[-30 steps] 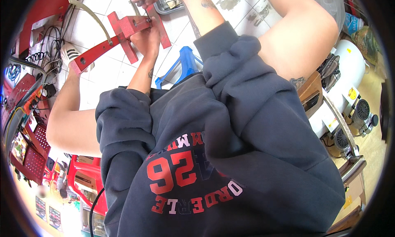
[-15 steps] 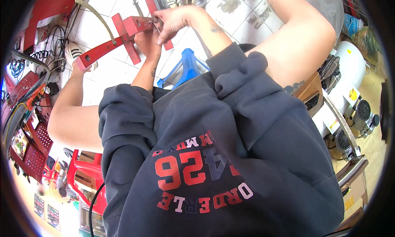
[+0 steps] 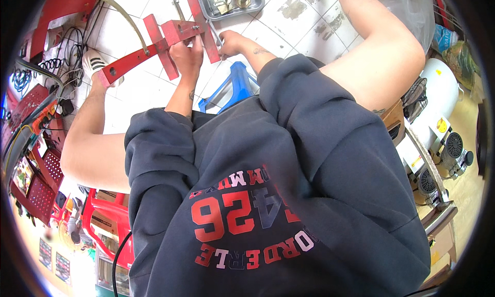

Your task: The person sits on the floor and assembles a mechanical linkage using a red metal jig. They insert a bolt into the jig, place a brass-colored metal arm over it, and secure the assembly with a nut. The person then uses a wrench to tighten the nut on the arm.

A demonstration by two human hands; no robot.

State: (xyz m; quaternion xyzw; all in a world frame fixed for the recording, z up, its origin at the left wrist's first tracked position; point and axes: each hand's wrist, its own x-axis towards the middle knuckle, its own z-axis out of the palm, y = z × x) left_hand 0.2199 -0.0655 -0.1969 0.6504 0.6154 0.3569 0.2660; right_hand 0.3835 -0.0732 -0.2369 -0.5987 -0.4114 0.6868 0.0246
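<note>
A red metal frame (image 3: 129, 62) with several welded bars stands on the floor in front of me. My left hand (image 3: 186, 55) is closed at the underside of its short box-shaped block (image 3: 178, 31), fingers partly hidden. From the block's right end sticks a small bolt (image 3: 196, 27). My right hand (image 3: 230, 44) sits just right of the frame's far crossbar (image 3: 203, 29), its fingers curled on a slim grey metal rod (image 3: 213, 30); the kind of tool does not show. A curved metal strip (image 3: 126, 19) rises from the frame's long bar.
A grey tray (image 3: 259, 8) of brass-coloured fittings lies beyond my right hand. Between my legs stands a blue plastic stool (image 3: 235, 88). Black cables (image 3: 67, 54) lie at the left, a red plastic stool (image 3: 98, 214) lower left. White compressor tanks (image 3: 438, 85) stand at the right.
My right hand has left the bolt and moved right and down, now beside the crossbar with the grey rod. My left hand stays at the block. More of the tray shows.
</note>
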